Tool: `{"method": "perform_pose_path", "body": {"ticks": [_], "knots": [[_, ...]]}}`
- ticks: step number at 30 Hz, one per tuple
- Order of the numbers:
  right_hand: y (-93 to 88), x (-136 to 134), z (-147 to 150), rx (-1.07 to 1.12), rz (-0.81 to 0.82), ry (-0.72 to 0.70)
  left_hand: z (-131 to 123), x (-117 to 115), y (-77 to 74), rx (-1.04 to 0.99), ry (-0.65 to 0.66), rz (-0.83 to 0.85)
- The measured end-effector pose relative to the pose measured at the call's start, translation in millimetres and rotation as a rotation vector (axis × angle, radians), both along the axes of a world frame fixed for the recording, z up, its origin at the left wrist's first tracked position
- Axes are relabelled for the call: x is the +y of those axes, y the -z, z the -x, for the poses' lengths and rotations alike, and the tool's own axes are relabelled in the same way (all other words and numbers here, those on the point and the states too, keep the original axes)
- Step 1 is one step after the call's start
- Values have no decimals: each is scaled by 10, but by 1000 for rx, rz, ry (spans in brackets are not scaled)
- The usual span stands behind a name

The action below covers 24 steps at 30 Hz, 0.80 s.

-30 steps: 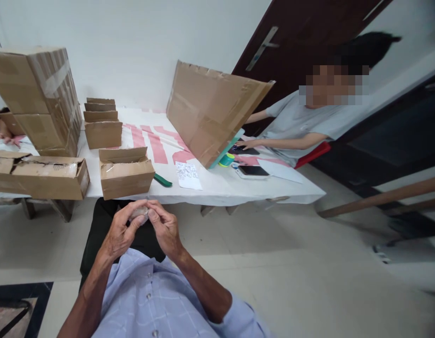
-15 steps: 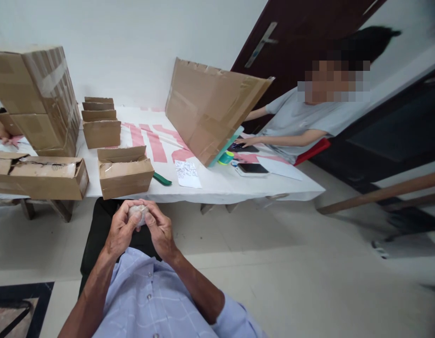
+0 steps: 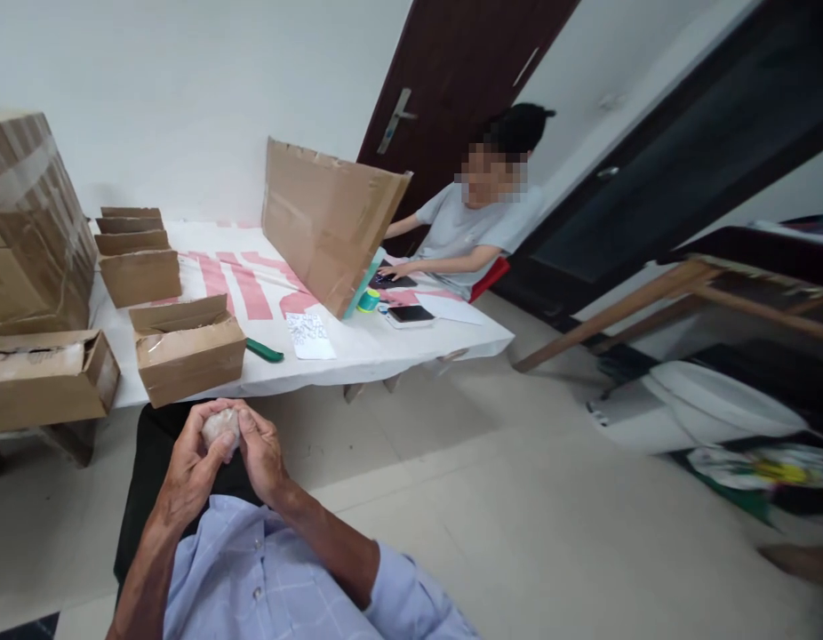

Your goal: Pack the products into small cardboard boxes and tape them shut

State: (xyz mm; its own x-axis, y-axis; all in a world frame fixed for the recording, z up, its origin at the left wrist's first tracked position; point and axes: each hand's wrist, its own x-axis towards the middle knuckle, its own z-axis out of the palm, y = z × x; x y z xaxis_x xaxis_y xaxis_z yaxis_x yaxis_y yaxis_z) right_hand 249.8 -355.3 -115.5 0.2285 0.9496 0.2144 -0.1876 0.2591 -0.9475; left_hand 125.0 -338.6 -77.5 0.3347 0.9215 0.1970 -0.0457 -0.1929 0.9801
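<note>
My left hand (image 3: 188,462) and my right hand (image 3: 259,449) are pressed together in front of my chest, over my lap. Between their fingers sits a small pale, rounded bundle (image 3: 220,425) that looks wrapped in clear film. Both hands are closed around it. What is inside the wrap I cannot make out. Just beyond my hands a small open cardboard box (image 3: 188,348) stands at the near edge of the white table (image 3: 385,345).
Several cardboard boxes (image 3: 35,231) crowd the table's left. A green-handled tool (image 3: 265,351), a printed paper (image 3: 309,334) and a leaning cardboard sheet (image 3: 324,222) lie mid-table. A seated person (image 3: 468,227) works at the far end beside a phone (image 3: 411,314). Wooden poles (image 3: 625,307) lie right.
My view has swung to the right, so the table and boxes slid left. My hands stay together on the bundle, and my fingers have shifted a little around it.
</note>
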Motion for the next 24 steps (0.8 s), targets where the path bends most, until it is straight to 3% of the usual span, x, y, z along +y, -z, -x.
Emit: {"method": "perform_pose_path", "body": {"ticks": [7,11,16,19,24], "knots": [[-12,-29,-169,-355,-231,144,11,35,39,65,-62,38],[-11,-61,-263,-435,-246,130,-67,67,55,104,-53,37],[100,-27,-481,-401,-194,154,-155,108,192,139,39,130],[231,207,-1010,-431,-5,395,-138,129,263,158,73,161],[329,868,-2429,-528,139,744,-66,180,262,210,54,155]]}}
